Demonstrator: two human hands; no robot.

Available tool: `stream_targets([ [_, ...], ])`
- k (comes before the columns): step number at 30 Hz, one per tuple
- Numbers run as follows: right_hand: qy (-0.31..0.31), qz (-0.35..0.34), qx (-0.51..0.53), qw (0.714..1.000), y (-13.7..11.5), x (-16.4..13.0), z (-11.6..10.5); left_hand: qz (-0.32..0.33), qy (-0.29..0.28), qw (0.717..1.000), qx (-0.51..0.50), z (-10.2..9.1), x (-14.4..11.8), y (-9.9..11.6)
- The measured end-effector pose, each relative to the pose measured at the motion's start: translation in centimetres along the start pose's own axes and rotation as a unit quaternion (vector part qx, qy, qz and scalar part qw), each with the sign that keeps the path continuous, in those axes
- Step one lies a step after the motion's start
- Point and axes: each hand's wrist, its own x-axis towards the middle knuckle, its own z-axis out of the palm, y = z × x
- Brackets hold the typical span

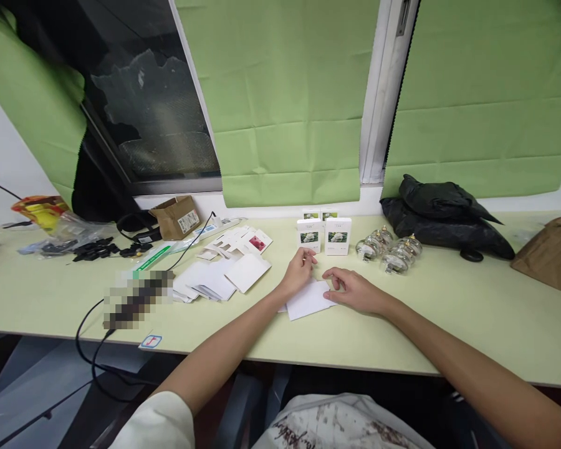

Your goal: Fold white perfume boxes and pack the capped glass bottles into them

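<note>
You've got the flat white card [308, 299] lying on the tabletop [449, 312] just in front of the upright white boxes [325, 235], and both hands are on it: your left hand [299, 271] rests loosely curled on its far left edge, your right hand [353, 290] presses fingers down on its right corner, likely pinning it so it can't slide. Left of the boxes sits the spread of loose cards [224, 268]; right of them the glass jars [388, 249] cluster, within easy reach.

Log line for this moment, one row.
left hand on white card | right hand on card | boxes behind | bottles right
</note>
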Motion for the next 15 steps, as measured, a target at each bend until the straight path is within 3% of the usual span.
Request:
stream_targets([
  [11,0.004,-0.035,-0.025,0.999,-0.6,-0.3,-0.2,0.035,0.017,0.997,-0.07,0.2,0.1,0.7],
  [15,0.017,-0.014,0.059,0.998,0.5,0.1,0.1,0.041,0.008,0.999,-0.034,-0.2,0.0,1.2],
])
